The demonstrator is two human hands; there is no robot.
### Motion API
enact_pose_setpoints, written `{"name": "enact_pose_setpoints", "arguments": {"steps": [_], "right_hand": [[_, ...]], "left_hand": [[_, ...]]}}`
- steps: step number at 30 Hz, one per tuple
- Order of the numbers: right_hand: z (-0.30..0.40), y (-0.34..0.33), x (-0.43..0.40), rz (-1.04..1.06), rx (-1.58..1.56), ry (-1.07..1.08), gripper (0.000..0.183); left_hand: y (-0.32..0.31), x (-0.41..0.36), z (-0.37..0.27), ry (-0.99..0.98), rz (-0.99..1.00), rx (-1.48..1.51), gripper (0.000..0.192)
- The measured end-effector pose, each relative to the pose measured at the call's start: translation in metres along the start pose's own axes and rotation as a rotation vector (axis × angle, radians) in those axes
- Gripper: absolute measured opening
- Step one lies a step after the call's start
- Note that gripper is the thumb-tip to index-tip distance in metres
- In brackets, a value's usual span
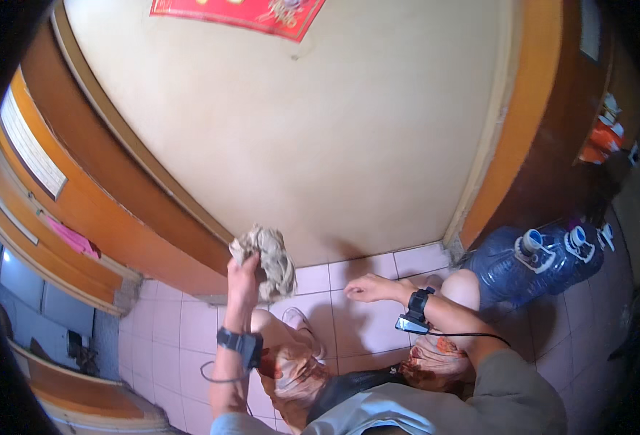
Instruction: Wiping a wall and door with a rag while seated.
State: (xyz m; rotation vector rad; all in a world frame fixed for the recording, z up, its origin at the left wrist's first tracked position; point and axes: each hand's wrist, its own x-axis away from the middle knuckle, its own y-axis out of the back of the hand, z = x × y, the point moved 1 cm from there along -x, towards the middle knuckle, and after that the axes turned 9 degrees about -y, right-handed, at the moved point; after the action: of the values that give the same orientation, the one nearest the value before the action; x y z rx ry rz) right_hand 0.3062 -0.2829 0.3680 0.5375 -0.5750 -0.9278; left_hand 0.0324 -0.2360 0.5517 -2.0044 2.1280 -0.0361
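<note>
My left hand [244,277] grips a crumpled beige cloth [271,261], held up in front of the lower left corner of a pale wall [320,136]. The cloth bulges above and to the right of my fingers. To the right, my right hand [373,288] hangs over the pink floor tiles [363,321] with its fingers bent and nothing seen in it; its palm side is hidden. Both wrists wear black straps with small devices and cables.
Large blue plastic water bottles [505,261] stand on the floor at the right. Brown wooden trim [151,217] borders the wall at the left. A pink cloth [72,239] hangs farther left, and a red poster [244,13] is on the wall above.
</note>
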Motion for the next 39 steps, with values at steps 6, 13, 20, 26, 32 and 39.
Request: {"name": "enact_pose_setpoints", "arguments": {"steps": [6,13,20,26,32,39], "right_hand": [[0.08,0.036,0.064,0.161,-0.971,-0.09,0.064],[0.111,0.014,0.106,0.057,-1.561,0.103,0.061],[0.091,0.004,0.126,-0.493,-1.534,-0.182,0.035],[0.096,0.024,0.139,-0.629,-1.335,0.029,0.034],[0.087,0.043,0.126,-0.539,-1.253,-0.062,0.044],[0.061,0.079,0.117,-0.348,-1.128,0.027,0.065]], "left_hand": [[-0.044,0.07,-0.001,0.026,0.136,-0.191,0.02],[-0.099,0.1,0.009,-0.094,0.492,-0.231,0.016],[-0.127,0.112,-0.014,-0.319,0.506,-0.696,0.063],[-0.144,0.131,-0.006,-0.628,0.654,-0.761,0.078],[-0.151,0.109,0.035,-0.776,0.711,-0.725,0.061],[-0.162,0.007,-0.014,-0.622,0.418,-0.397,0.033]]}}
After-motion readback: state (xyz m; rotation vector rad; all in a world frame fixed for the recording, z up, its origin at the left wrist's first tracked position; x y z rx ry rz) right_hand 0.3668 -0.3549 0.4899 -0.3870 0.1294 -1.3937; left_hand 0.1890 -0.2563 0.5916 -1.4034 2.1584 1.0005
